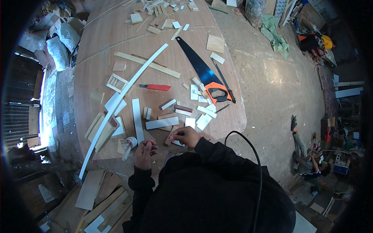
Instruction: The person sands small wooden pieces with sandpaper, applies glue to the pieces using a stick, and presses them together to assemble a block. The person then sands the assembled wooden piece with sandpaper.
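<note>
Head view: right hand [186,136] fingers pinch a small white piece [178,143].

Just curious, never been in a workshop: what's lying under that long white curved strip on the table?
The long white curved strip crosses a pale wooden batten, a small frame and stacked offcuts. What sits directly beneath stays covered.

A rough woodworking shop

I'm looking down on a big plywood worktable [101,35] littered with offcuts. Ahead of my right hand [186,136] lies a handsaw with an orange handle [206,73]; ahead of my left hand [145,153], a red utility knife [156,87] and a long white strip [124,101]. Scrap boards [99,198] pile below it; bare concrete floor [268,85] spreads right.
</note>
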Tool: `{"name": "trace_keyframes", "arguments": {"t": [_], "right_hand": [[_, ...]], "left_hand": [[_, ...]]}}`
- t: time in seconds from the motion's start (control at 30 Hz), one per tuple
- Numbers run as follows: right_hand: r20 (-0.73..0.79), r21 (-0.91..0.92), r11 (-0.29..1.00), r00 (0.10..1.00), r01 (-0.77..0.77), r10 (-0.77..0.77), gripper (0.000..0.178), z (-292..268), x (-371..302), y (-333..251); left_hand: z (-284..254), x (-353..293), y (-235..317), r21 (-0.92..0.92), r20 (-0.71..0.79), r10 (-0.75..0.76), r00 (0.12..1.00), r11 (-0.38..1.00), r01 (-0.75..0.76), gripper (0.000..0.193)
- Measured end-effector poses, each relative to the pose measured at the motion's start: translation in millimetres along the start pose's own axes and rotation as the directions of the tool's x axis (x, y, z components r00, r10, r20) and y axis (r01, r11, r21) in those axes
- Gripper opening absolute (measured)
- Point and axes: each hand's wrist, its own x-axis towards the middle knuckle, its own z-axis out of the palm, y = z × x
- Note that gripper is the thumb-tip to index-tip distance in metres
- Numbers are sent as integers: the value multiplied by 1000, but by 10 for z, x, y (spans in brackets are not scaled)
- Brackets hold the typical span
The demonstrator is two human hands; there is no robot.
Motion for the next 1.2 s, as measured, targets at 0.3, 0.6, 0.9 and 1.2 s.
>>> {"name": "trace_keyframes", "arguments": {"t": [0.3,0.6,0.9,1.2], "right_hand": [[22,-171,985,999,31,-27,32,-691,-757,397],[32,-67,998,999,15,-13,24,-1020,-952,752],[118,-102,990,989,101,-89,25,-894,-833,693],[99,-523,824,976,218,-196,22,-713,-528,607]], "left_hand": [[681,-323,-687,104,-73,-34,997,994,41,27],[1082,-910,-1188,-11,-232,-46,972,999,44,21],[1053,-1089,-1247,-80,-328,10,945,996,-38,23],[695,-1003,-1261,-154,-371,1,928,986,-62,22]]}}
